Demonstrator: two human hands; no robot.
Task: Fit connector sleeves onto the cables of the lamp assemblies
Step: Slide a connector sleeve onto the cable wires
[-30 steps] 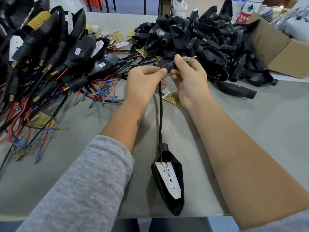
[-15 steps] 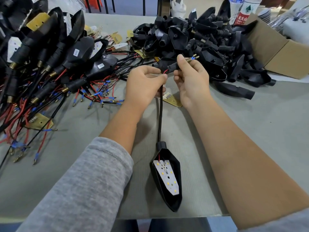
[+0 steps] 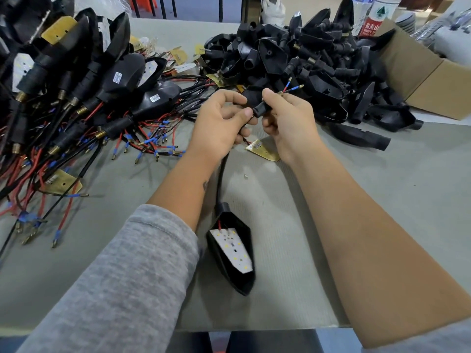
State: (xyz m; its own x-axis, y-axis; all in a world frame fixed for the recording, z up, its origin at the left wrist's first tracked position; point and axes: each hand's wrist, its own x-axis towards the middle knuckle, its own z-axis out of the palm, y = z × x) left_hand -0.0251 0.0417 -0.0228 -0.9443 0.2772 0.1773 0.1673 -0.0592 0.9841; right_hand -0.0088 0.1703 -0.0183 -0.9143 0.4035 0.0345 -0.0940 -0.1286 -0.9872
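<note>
We've got the sleeve [image 3: 260,110] pinched in the right hand [image 3: 288,123], thumb and forefinger curled round it, other fingers tucked under. Left hand [image 3: 219,123] pinches the cable [image 3: 221,171] just short of the sleeve, fingers curled, thumb tip right at the sleeve mouth. That grip looks deliberate: one hand anchors the cable so it can't buckle, the other drives the sleeve along it.

Wire ends [image 3: 293,88] with blue crimps stick out past the right hand, so the sleeve is already threaded over the leads and sits near the cable end. How far it has seated we can't tell; the fingers cover the joint.

Cable hangs down between the forearms to the lamp [image 3: 233,253], which lies on the table [image 3: 382,200] with its LED board up. Probably left lying so its weight keeps the cable straight and off the hands.

Stock is split by side:
- Left pile [image 3: 63,98]: assemblies with cables and crimped wires, many with sleeves on, likely done.
- Right pile [image 3: 305,59]: bare black housings beside a box [image 3: 420,80].

A loose brass plate [image 3: 262,150] lies under the hands.
</note>
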